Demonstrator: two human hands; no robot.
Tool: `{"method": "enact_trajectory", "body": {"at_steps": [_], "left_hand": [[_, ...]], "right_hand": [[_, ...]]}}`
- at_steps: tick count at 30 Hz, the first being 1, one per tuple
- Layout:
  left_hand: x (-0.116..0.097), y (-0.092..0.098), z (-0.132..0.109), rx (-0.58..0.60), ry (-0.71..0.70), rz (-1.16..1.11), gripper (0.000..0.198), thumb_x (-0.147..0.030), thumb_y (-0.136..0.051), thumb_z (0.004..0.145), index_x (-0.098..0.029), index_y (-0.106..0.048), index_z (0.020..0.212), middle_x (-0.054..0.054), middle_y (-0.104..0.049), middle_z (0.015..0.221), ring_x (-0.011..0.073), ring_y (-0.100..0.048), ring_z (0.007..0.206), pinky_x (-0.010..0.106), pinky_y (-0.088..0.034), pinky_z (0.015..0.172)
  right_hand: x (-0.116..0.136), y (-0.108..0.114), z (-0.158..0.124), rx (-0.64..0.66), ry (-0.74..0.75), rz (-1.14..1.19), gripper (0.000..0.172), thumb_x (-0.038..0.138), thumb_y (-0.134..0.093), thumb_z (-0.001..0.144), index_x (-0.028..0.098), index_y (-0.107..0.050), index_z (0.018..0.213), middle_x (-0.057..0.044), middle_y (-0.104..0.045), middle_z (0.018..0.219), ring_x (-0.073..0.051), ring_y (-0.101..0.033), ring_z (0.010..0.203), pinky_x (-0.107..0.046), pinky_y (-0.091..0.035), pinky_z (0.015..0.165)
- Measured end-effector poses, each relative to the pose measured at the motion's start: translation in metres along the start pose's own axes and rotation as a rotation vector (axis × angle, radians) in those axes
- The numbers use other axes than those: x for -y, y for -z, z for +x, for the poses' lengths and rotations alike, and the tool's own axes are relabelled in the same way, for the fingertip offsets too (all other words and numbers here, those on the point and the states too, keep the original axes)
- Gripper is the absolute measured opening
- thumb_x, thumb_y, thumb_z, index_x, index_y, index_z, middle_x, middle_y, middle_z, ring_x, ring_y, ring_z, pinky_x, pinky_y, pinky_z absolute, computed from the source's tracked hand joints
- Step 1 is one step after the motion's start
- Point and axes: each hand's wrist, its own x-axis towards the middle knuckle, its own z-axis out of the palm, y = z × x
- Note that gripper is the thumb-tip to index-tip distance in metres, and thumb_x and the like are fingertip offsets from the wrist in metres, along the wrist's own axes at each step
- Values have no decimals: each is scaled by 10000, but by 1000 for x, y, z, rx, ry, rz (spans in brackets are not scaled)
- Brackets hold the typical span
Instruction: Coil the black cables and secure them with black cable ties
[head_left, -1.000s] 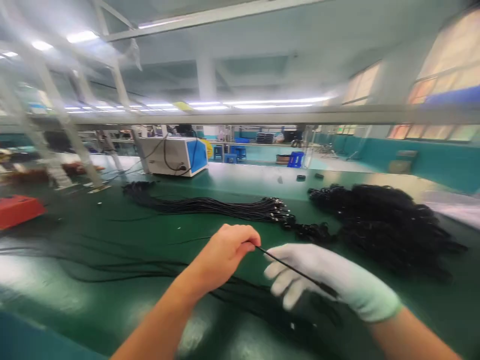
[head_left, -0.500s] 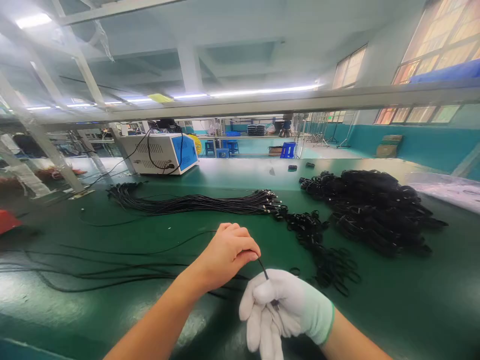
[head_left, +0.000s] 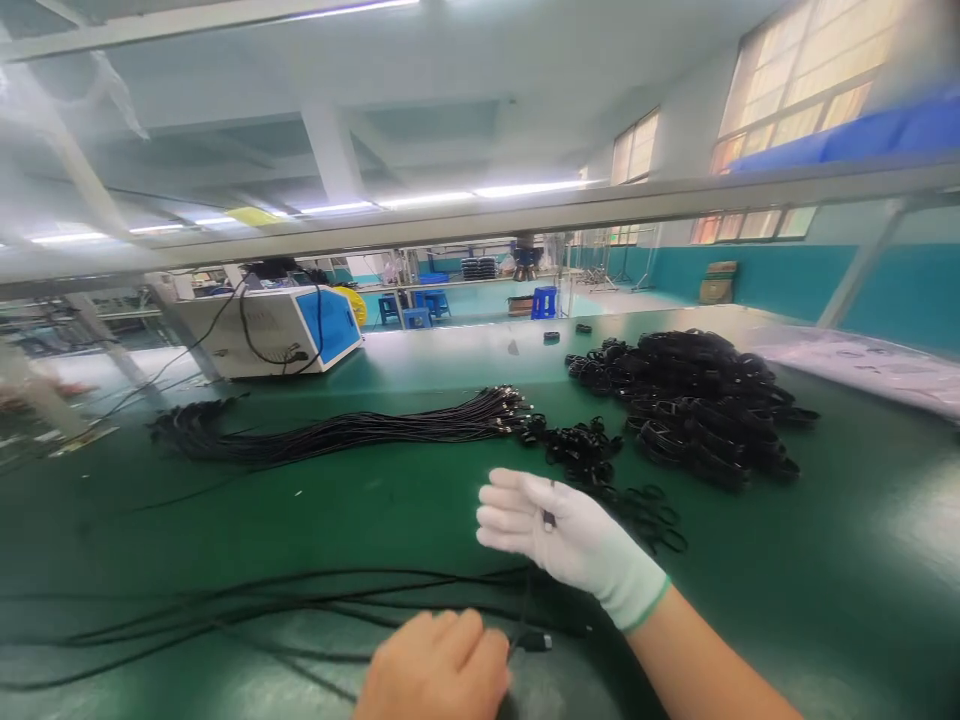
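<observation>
My right hand [head_left: 562,530], in a white glove, has its fingers stretched out to the left. Under its thumb, against the palm, is the small plug of a black cable [head_left: 549,521]. My bare left hand [head_left: 439,665] is at the bottom, blurred, with fingers curled around a thin black cable that shows faintly beside it. Just right of those fingers another plug [head_left: 536,643] with a pale metal tip sticks out. Several loose black cables [head_left: 300,603] run leftward across the green table, partly behind the left hand.
A bundle of black cables [head_left: 360,430] lies farther back, plug ends to the right. Beside it are small black loops [head_left: 577,450] and a large heap of coiled black cables [head_left: 697,400]. A blue and white machine [head_left: 285,330] stands back left, below a metal rail [head_left: 450,215].
My left hand has dropped down and toward me, away from the right hand. My right hand has risen and turned, fingers now straight. The view has shifted right.
</observation>
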Motion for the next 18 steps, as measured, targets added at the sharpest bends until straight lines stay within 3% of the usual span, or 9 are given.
{"method": "enact_trajectory", "body": {"at_steps": [4,7,10,13,16,18], "left_hand": [[31,45,38,37,13,-90,199,-304,-497,888,-213,-589,737,-6,-581,683,145,-493,612,288,-295,580],[50,55,57,116,58,-295,171,-373,-586,838,-222,-631,771,-24,-619,757,126,-519,671,270,-322,637],[56,43,63,160,171,-498,138,-357,-638,788,-229,-649,738,-36,-617,743,121,-535,686,254,-359,670],[55,17,58,184,291,-755,140,-298,-575,818,-211,-655,742,-32,-632,749,131,-570,714,224,-408,669],[44,-13,40,175,383,-867,283,-248,-396,890,-177,-652,793,-18,-659,781,167,-605,750,209,-435,647],[31,-27,24,184,399,-744,299,-212,-356,893,-175,-638,800,0,-663,775,185,-613,720,224,-427,613]], "right_hand": [[-24,-14,-12,260,-289,-101,440,411,-646,780,77,-567,1054,-164,-648,967,-252,-647,897,-479,-416,882],[-33,-24,-20,373,-406,-95,506,436,-705,711,89,-557,1049,-141,-642,933,-245,-643,877,-464,-418,868],[-38,-29,-22,407,-422,-60,472,424,-715,695,94,-549,990,-102,-631,852,-238,-640,833,-486,-419,855],[-38,-31,-20,390,-380,25,373,401,-708,702,122,-535,879,-28,-569,735,-197,-617,741,-510,-424,843],[-29,-31,-16,298,-208,163,277,352,-695,725,160,-523,827,36,-474,663,-114,-529,615,-457,-444,838],[-22,-28,-11,190,-49,195,217,335,-653,771,170,-543,859,36,-478,682,-96,-498,609,-415,-445,849]]}}
